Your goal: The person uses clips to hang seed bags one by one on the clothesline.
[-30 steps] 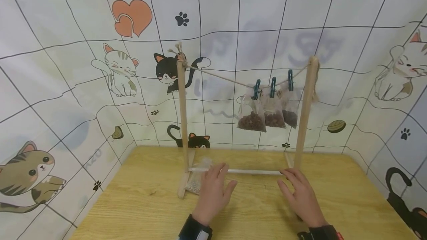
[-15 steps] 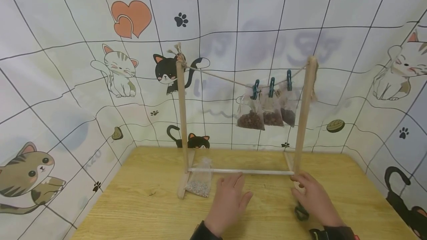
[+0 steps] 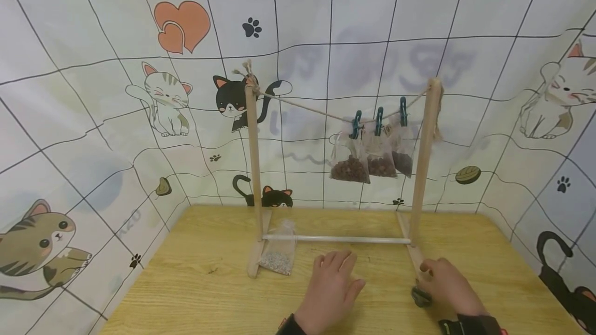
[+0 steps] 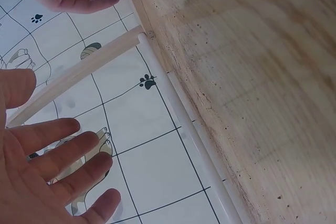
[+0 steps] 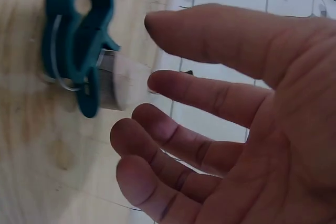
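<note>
My right hand (image 3: 447,286) hovers at the front right, fingers bent and apart around nothing. Just beside its fingertips a dark teal clothespin (image 3: 421,297) lies on the table; the right wrist view shows this clothespin (image 5: 65,35) close up, with its wire spring, a short gap from the fingers (image 5: 168,135). My left hand (image 3: 328,286) is over the table in front of the stand's crossbar (image 3: 351,240), fingers spread and holding nothing. A small sheer bag of pale grains (image 3: 278,261) lies at the stand's left foot, partly over the bar.
A wooden stand with a left post (image 3: 254,164) and right post (image 3: 423,164) carries a sagging string (image 3: 302,106). Three teal clothespins (image 3: 357,124) hold sheer bags of dark reddish pieces (image 3: 350,169) towards its right end. Cat-printed cloth (image 3: 307,9) surrounds the wooden table (image 3: 195,273).
Both hands have moved back from the crossbar, towards the front and right. The right hand is now beside the clothespin, and the bag of grains has come into full view.
</note>
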Tool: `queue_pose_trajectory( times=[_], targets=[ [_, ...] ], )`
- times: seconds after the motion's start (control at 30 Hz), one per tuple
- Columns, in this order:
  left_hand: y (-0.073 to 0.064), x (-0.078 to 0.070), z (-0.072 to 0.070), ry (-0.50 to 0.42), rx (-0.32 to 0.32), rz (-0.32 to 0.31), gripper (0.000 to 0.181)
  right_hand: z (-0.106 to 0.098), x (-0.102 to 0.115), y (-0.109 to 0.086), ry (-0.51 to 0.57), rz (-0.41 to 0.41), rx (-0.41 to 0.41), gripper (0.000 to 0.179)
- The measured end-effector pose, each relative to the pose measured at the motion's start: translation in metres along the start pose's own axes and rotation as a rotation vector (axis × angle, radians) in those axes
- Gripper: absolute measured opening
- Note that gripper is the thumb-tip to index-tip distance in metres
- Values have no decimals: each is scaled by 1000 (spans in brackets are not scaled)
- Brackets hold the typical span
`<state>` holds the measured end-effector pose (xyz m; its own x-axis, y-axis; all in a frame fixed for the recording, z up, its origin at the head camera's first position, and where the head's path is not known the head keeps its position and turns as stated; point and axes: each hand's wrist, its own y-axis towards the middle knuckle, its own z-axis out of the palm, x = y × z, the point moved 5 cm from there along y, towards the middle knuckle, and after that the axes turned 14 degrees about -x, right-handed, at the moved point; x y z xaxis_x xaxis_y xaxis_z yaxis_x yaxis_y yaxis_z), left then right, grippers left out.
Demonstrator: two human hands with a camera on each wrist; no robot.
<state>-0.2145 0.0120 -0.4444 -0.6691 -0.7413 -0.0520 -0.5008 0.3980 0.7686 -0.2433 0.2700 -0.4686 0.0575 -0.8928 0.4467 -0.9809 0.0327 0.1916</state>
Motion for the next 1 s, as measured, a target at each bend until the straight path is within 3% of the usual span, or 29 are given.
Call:
queue_pose_trajectory(
  times=[0.23, 0.5, 0.83, 1.0],
  targets=[
    [-1, 2, 1, -17, 23, -20, 49, 13, -9, 2, -2, 56, 55, 18],
    [-1, 4, 0, -32, 31, -35, 48, 15, -5, 0, -10, 137, 114, 17],
    [0, 4, 0, -30, 31, -39, 43, 18, 5, -3, 45, 122, 69, 25],
    [0, 5, -1, -29, 15, -41, 43, 20, 8, -1, 18, 98, 64, 28]
  ],
)
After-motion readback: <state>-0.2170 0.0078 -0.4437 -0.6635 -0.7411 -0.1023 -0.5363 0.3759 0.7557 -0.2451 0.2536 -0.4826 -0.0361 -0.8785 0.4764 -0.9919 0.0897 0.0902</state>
